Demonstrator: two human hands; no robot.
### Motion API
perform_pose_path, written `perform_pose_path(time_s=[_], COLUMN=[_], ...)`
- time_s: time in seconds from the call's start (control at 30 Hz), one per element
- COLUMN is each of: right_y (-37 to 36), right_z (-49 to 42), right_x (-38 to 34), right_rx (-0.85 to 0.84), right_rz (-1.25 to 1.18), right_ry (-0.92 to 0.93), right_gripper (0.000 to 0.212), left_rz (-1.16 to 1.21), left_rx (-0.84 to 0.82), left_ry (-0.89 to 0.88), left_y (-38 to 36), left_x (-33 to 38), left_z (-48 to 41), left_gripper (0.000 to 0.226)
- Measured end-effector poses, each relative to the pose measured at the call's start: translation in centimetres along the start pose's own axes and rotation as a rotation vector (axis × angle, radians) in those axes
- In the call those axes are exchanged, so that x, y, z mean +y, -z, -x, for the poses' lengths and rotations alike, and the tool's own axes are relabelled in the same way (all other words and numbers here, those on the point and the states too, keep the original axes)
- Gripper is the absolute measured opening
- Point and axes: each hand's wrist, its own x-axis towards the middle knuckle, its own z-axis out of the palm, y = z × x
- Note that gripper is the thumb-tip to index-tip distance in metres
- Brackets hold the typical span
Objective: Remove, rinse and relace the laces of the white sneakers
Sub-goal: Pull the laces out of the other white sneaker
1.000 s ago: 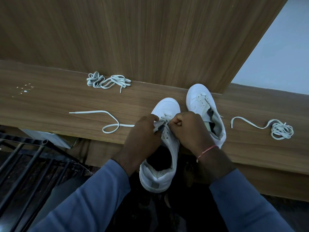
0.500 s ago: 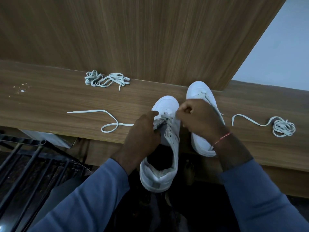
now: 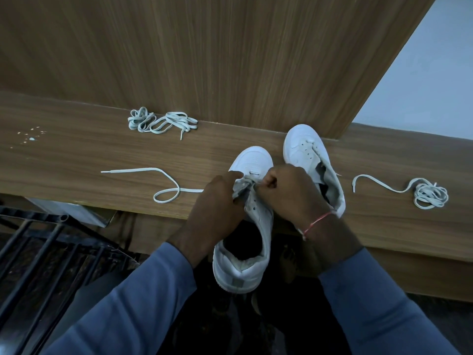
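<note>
A white sneaker (image 3: 252, 162) lies toe-forward on the wooden ledge (image 3: 76, 162), its heel hanging over the front edge. My left hand (image 3: 217, 201) grips its tongue and left eyelet side. My right hand (image 3: 286, 190) pinches a white lace at the eyelets near the toe. That lace (image 3: 153, 175) trails out to the left across the ledge in a loop. A second white sneaker (image 3: 307, 149) stands just right of the first, with open eyelets and no lace visible in them.
A bundled lace (image 3: 161, 121) lies at the back left against the wooden panel (image 3: 204, 60). Another bundled lace (image 3: 427, 193) sits at the right. White crumbs (image 3: 30, 135) dot the far left. Black metal bars (image 3: 38, 252) stand below the ledge at left.
My right hand, raised up and to the right half a second ago, has come back down to the eyelets. The left hand and both sneakers stay put.
</note>
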Motion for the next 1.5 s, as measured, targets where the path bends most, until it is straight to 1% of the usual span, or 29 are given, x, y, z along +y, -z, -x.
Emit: perform_pose_path(time_s=[0.07, 0.13, 0.17, 0.23, 0.27, 0.3, 0.33, 0.43, 0.47, 0.53, 0.57, 0.6, 0.7, 0.73, 0.8, 0.9, 0.97, 1.0, 1.03, 1.07, 1.13, 1.17, 1.2, 1.27, 1.37, 1.4, 1.43, 1.47, 1.5], right_y=[-0.9, -1.2, -1.1, 0.1, 1.0, 1.9, 2.5, 1.7, 1.0, -0.7, -1.1, -1.2, -0.2, 0.1, 0.5, -0.2, -1.2, -1.7, -1.8, -1.5, 0.1, 0.9, 1.4, 1.9, 0.5, -0.2, -0.7, -0.9, -0.7], right_z=[0.0, -0.3, -0.5, -0.7, -0.9, -1.0, -1.0, -0.2, 0.1, 0.2, 0.0, -0.4, -0.7, -0.7, -0.5, 0.1, 0.2, 0.2, 0.2, 0.1, -0.1, -0.1, -0.1, 0.0, 0.7, 0.8, 0.8, 0.8, 0.6], right_x=[-0.2, -0.5, -0.8, -1.6, -1.8, -2.1, -2.1, -1.4, -1.0, -0.7, -0.7, -0.9, -2.0, -2.2, -1.8, -0.4, -0.1, -0.2, -0.7, -1.3, -2.5, -2.8, -2.8, -2.2, -1.1, -0.9, -1.0, -1.3, -1.8], right_rx=[0.040, 0.111, 0.184, 0.308, 0.312, 0.269, 0.205, 0.047, 0.023, 0.030, 0.077, 0.141, 0.262, 0.271, 0.237, 0.101, 0.105, 0.142, 0.189, 0.239, 0.323, 0.341, 0.336, 0.240, -0.004, -0.020, 0.017, 0.078, 0.140], right_rz=[0.036, -0.048, -0.181, -0.600, -0.767, -0.826, -0.753, -0.168, -0.043, 0.040, 0.002, -0.115, -0.632, -0.704, -0.577, -0.156, 0.010, 0.023, -0.057, -0.236, -0.715, -0.864, -0.889, -0.667, -0.208, -0.084, -0.015, -0.036, -0.183], right_ry=[0.046, 0.048, -0.005, -0.167, -0.216, -0.220, -0.200, -0.109, -0.088, -0.029, 0.000, 0.002, -0.121, -0.137, -0.105, -0.038, 0.053, 0.098, 0.109, 0.065, -0.070, -0.098, -0.098, -0.067, -0.011, 0.038, 0.086, 0.111, 0.081], right_gripper=[0.015, 0.013, 0.013, 0.016, 0.017, 0.018, 0.018, 0.017, 0.016, 0.017, 0.018, 0.018, 0.015, 0.014, 0.016, 0.019, 0.015, 0.016, 0.017, 0.018, 0.018, 0.018, 0.018, 0.016, 0.022, 0.016, 0.012, 0.013, 0.015], left_rz=[-0.004, -0.023, -0.032, -0.038, -0.039, -0.038, -0.039, -0.039, -0.034, -0.042, -0.050, -0.059, -0.066, -0.064, -0.058, -0.065, -0.076, -0.083, -0.088, -0.088, -0.076, -0.075, -0.079, -0.081, -0.073, -0.067, -0.065, -0.064, -0.062], left_rx=[-0.007, -0.013, -0.013, -0.016, -0.017, -0.015, -0.016, -0.013, -0.018, -0.017, -0.016, -0.017, -0.018, -0.020, -0.016, -0.031, -0.041, -0.039, -0.032, -0.026, -0.025, -0.024, -0.024, -0.027, -0.045, -0.049, -0.049, -0.043, -0.034], left_ry=[-0.026, -0.022, -0.015, 0.008, 0.011, 0.009, 0.007, 0.002, -0.002, -0.010, -0.010, -0.002, 0.005, 0.005, 0.008, 0.001, -0.010, -0.010, -0.008, -0.001, 0.007, 0.007, 0.010, 0.017, 0.008, 0.005, 0.000, -0.006, -0.010], left_y=[0.2, 0.2, 0.2, 0.0, -0.1, -0.1, 0.0, 0.1, 0.1, 0.1, 0.1, 0.1, 0.0, 0.0, 0.0, 0.1, 0.1, 0.2, 0.1, 0.1, 0.1, 0.1, 0.1, 0.2, 0.2, 0.3, 0.3, 0.2, 0.2], left_x=[0.2, 0.3, 0.3, 0.3, 0.3, 0.2, 0.2, -0.1, 0.0, -0.1, -0.2, -0.2, -0.2, -0.1, -0.1, -0.1, -0.2, -0.3, -0.3, -0.3, -0.1, -0.1, -0.1, -0.1, -0.1, -0.1, -0.1, -0.1, 0.0], left_z=[0.0, 0.2, 0.2, 0.3, 0.3, 0.2, 0.2, 0.0, 0.0, -0.1, -0.2, -0.1, 0.1, 0.1, 0.0, -0.1, -0.1, -0.1, -0.1, -0.1, 0.0, 0.1, 0.1, 0.0, -0.2, -0.2, -0.2, -0.1, 0.0], left_gripper=[0.048, 0.049, 0.048, 0.052, 0.053, 0.053, 0.053, 0.048, 0.044, 0.041, 0.043, 0.045, 0.049, 0.049, 0.046, 0.039, 0.038, 0.038, 0.038, 0.040, 0.041, 0.037, 0.030, 0.024, 0.017, 0.014, 0.013, 0.015, 0.021])
